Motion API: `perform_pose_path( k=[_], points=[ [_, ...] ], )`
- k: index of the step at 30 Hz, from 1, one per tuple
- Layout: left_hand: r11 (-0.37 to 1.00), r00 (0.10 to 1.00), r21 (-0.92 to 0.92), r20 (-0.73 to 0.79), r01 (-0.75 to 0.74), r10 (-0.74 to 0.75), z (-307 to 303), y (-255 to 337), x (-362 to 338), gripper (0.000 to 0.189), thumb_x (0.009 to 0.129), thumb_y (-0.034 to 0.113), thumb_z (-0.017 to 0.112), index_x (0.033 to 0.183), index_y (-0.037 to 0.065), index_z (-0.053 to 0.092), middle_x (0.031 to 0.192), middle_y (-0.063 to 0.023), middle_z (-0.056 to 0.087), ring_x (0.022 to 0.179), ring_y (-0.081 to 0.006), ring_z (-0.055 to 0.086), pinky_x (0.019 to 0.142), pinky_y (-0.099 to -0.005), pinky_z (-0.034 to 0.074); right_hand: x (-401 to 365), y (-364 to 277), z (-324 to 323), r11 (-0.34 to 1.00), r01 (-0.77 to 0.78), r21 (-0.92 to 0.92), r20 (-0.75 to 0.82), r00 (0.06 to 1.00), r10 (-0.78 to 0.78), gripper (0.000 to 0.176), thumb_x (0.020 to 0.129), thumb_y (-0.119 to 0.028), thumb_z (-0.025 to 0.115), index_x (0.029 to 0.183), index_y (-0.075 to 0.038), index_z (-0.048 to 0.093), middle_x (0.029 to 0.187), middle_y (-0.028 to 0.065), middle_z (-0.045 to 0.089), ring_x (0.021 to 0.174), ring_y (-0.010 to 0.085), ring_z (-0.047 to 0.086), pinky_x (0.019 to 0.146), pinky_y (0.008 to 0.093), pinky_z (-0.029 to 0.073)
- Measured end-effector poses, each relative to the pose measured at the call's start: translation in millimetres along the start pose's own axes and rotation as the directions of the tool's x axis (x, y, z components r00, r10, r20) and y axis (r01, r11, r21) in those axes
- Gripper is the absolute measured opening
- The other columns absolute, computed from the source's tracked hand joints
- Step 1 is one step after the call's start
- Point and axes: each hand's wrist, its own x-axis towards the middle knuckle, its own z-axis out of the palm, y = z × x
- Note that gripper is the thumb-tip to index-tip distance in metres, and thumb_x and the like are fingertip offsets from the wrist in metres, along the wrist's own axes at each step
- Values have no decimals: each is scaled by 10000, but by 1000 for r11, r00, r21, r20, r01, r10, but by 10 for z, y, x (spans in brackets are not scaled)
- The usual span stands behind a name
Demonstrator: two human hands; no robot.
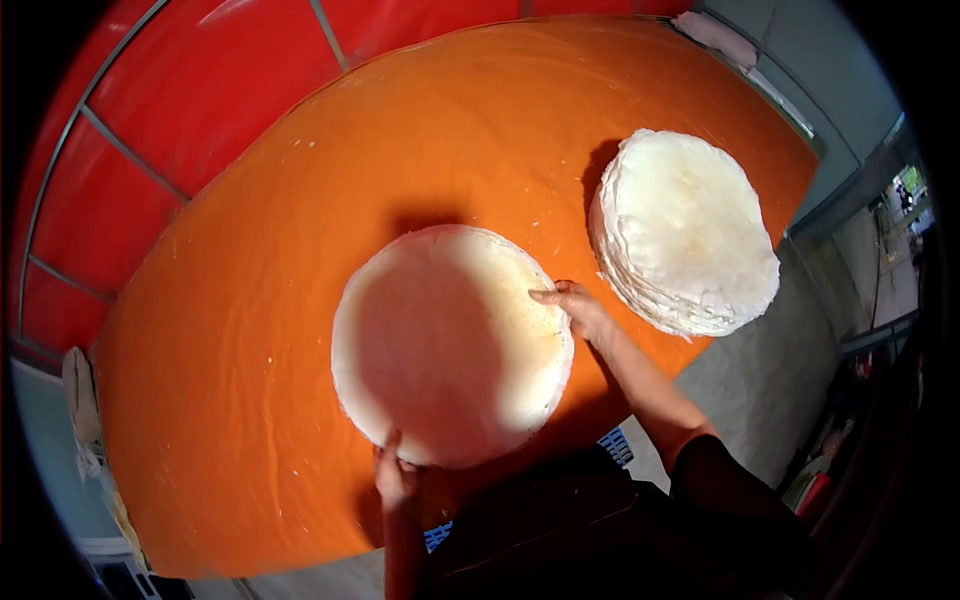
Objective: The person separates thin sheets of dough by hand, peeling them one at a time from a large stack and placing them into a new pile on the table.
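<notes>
A round, pale, flat sheet or stack of sheets (pixel 530 350) lies over the orange surface near its front edge, with a dark round shadow across its middle. My left hand (pixel 394 474) grips its lower left rim, thumb on top. On the right rim, my right hand (pixel 572 304) holds it with the thumb on top and the fingers partly hidden beneath. Up and to the right stands a thick stack of similar pale round sheets (pixel 690 230), its layered edges uneven; neither hand touches it.
The wide orange cloth-like surface (pixel 230 330) carries small white crumbs. Red panels with grey bars (pixel 220 90) stand behind it at the upper left. Blue lattice pieces (pixel 616 447) show below the front edge, and grey floor (pixel 765 385) lies at the right.
</notes>
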Motion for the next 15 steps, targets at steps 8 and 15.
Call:
perform_pose_path(
  k=[8,15],
  points=[
    [987,966,57,-202,-150,159,56,-203,26,469,709,-23,612,1155,-5,467,1078,-139,544,943,-259,540,837,-395,449,125,-16,238,973,168,-157,33,986,-164,455,655,-68,693,1082,7,554,1031,99,595,989,184,525,823,327,435],
    [812,871,360,4,-460,491,802,287,-27,611,658,-146,512,1245,-35,382,1159,-181,495,973,-282,533,856,-385,444,-364,-491,274,732,591,-339,142,801,-582,413,677,-75,611,1075,-17,518,969,57,554,940,136,486,770,296,420]
  ],
)
